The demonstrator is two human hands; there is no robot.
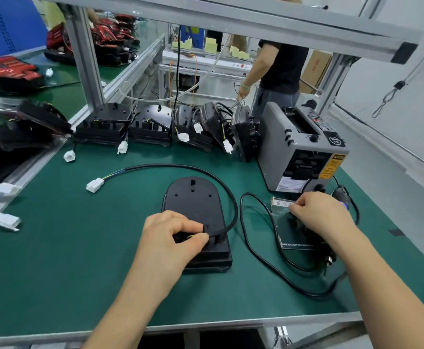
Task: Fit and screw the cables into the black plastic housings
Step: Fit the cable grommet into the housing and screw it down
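Note:
A black plastic housing (193, 200) lies flat on the green mat (80, 260) in front of me. A black cable (180, 168) arcs from its near end round to a white connector (95, 185) at the left. My left hand (170, 238) pinches the cable's end against the housing's near part. My right hand (319, 212) reaches into a clear plastic bag (291, 238) of small dark parts to the right, fingers curled; what they hold is hidden.
A row of finished black housings (150, 127) with white plugs stands at the back. A grey tape dispenser machine (301, 147) sits back right, its black power cord (256, 250) looping over the mat. A person (278, 71) stands behind. Aluminium frame post (85, 61) rises left.

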